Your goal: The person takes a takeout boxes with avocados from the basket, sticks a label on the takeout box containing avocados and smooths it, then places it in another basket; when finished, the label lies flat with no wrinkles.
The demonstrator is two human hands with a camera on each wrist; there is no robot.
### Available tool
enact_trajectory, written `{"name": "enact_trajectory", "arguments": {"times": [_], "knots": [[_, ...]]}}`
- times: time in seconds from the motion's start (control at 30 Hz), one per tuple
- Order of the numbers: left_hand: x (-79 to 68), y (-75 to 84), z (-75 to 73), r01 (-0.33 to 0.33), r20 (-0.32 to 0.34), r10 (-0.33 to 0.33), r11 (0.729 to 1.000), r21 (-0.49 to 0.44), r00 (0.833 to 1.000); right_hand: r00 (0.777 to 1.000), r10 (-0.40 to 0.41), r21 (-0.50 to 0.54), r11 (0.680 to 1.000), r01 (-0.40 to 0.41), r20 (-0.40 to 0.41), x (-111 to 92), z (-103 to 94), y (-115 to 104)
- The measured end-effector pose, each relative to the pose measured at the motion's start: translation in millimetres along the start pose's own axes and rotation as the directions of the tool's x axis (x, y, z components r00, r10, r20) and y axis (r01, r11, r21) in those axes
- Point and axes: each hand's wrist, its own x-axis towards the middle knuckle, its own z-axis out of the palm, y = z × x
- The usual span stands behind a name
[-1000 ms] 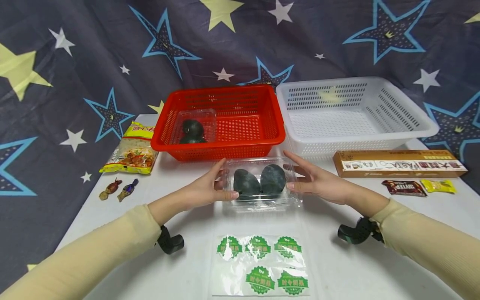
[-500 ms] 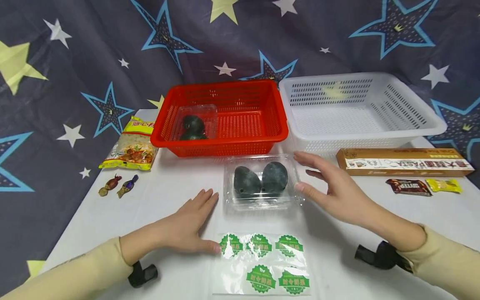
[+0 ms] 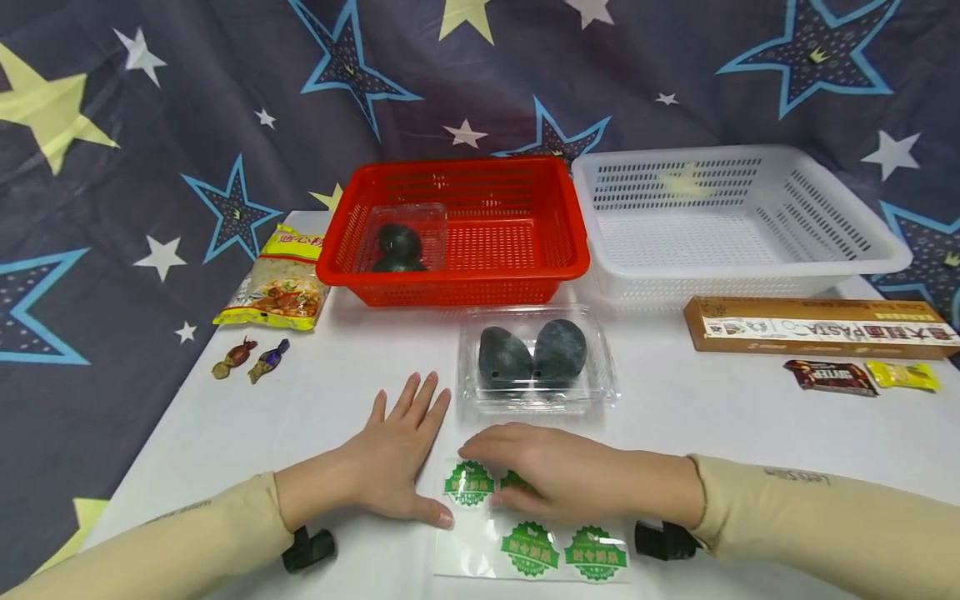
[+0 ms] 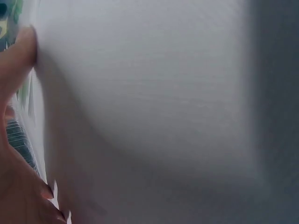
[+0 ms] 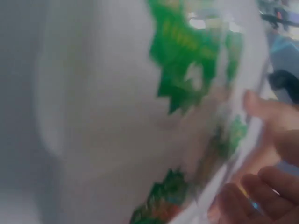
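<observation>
A clear plastic clamshell box [image 3: 596,392] with two dark green, egg-shaped fruits [image 3: 560,350] stands mid-table, its lid down. In front of it lies a sheet of round green stickers [image 3: 468,546]. My left hand [image 3: 382,467] rests flat on the cloth with fingers spread, its thumb tip at the sheet's left edge. Over the sheet's upper part is my right hand [image 3: 555,471], fingers bent, thumb and fingertips apart near the upper middle sticker [image 3: 516,481]. It hides the upper right sticker. In the right wrist view the stickers [image 5: 187,56] are blurred, with nothing between thumb and fingers.
A red basket [image 3: 457,292] holding another clear box of dark fruits stands behind, beside a white basket [image 3: 742,275]. A yellow food bag [image 3: 281,287] and two wrapped candies [image 3: 251,360] lie left. At right are a pasta box [image 3: 817,327] and two snack packets [image 3: 832,377].
Both hands have let go of the clamshell box. My left hand has come back to the sheet's left side, and my right hand has moved down and left over the stickers.
</observation>
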Motion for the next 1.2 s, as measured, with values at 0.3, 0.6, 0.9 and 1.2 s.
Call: {"name": "enact_trajectory", "arguments": {"times": [0.3,0.6,0.9,1.2], "knots": [[1.6,1.4,-1.2,0.0,0.023,-0.001,1.0,0.026,1.0,0.992,-0.087,-0.253,0.962,0.107,0.089,23,15.5,7],[1.3,1.8,-1.4,0.007,0.027,-0.008,1.0,0.028,1.0,0.989,-0.124,-0.283,0.949,0.143,0.083,28,16.7,6],[1.4,0.7,-0.3,0.008,0.03,-0.009,1.0,0.028,1.0,0.979,-0.203,-0.35,0.917,0.193,0.008,29,17.7,6],[1.2,1.1,0.3,0.015,0.022,-0.016,0.999,0.037,1.0,0.97,-0.243,-0.415,0.883,0.222,0.001,30,15.9,3]]}}
